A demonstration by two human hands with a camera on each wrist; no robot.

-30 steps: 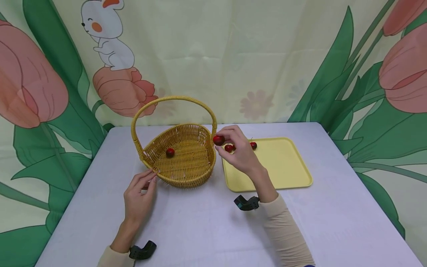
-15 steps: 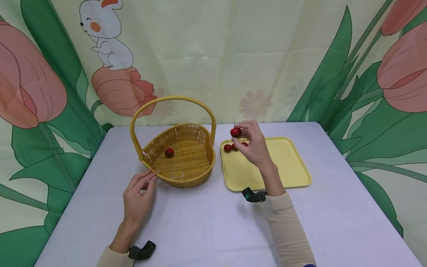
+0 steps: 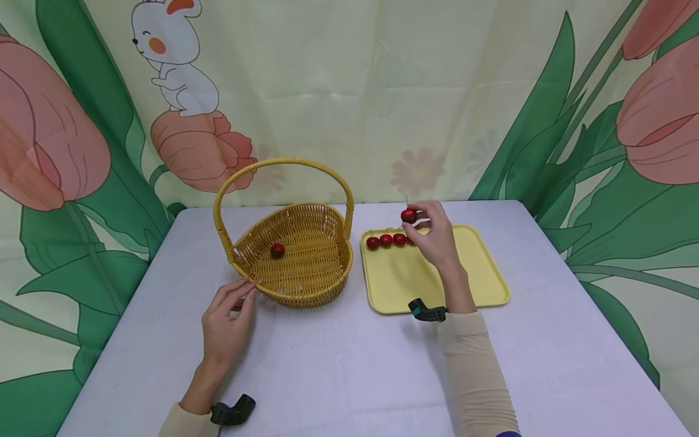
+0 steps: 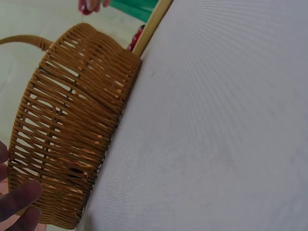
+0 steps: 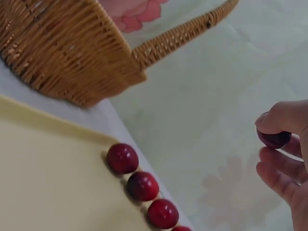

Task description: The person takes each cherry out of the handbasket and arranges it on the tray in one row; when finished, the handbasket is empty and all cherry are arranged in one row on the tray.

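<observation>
In the head view a wicker basket [image 3: 297, 297] with a tall arched handle stands left of centre, one dark red cherry [image 3: 277, 250] inside it. My left hand [image 3: 228, 321] holds the basket's near-left rim; its fingertips show at the lower left of the left wrist view, against the weave. Above the far edge of a yellow tray [image 3: 437, 291], my right hand [image 3: 439, 240] pinches a cherry [image 3: 408, 215] between thumb and fingers, its thin stem pointing up. Several cherries [image 3: 386, 240] line up along the tray's far edge, the rightmost partly hidden by the right hand.
A white cloth [image 3: 327, 370] covers the table under basket and tray. Behind the table hangs a curtain [image 3: 327, 109] printed with tulips and a rabbit. The basket's handle [image 3: 284, 161] arches high, and its right end stands close to the tray's left edge.
My right hand has carried the pinched cherry rightward from beside the basket to above the tray's far edge, uncovering more of the cherry row. The left hand and the basket stay in place.
</observation>
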